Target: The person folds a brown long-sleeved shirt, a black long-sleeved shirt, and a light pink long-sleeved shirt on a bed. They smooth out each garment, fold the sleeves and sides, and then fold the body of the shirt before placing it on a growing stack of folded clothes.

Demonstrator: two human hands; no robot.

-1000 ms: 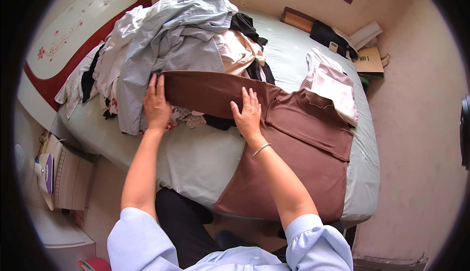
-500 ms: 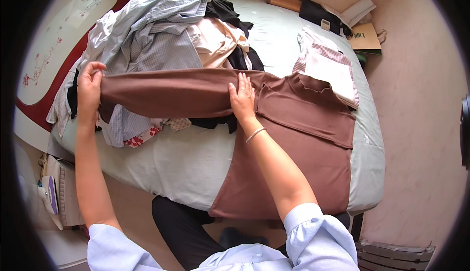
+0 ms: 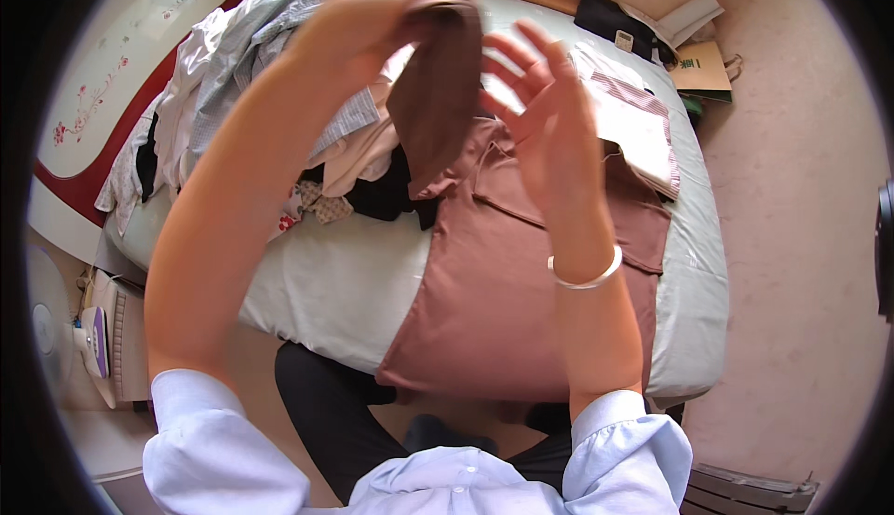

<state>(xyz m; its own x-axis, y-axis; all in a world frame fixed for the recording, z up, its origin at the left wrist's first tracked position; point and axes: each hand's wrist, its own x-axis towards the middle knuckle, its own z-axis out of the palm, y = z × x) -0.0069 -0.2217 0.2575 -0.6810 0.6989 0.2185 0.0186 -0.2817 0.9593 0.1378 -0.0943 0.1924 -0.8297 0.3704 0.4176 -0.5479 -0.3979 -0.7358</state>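
A brown high-necked top (image 3: 531, 301) lies spread at the right front of the bed, its lower edge at the bed's near side. One long sleeve is lifted off the bed, with its end in my left hand (image 3: 386, 3), whose fingers are closed around the cloth. My right hand (image 3: 549, 115) is raised over the top's upper part, with its fingers spread and nothing in them. It is beside the hanging sleeve, and the two look apart. Both hands are a little blurred. My right forearm hides part of the collar and the other sleeve.
A heap of rumpled clothes (image 3: 242, 68) lies at the far left of the bed (image 3: 317, 282). Folded garments (image 3: 633, 133) are stacked at the right. A dark cloth, a paper bag (image 3: 700, 68) and a headboard are farther back. An iron (image 3: 96, 340) stands at the left.
My left hand has swung the sleeve's end up and to the right, away from the heap. My right hand has left the sleeve's shoulder end and risen, opening its fingers.
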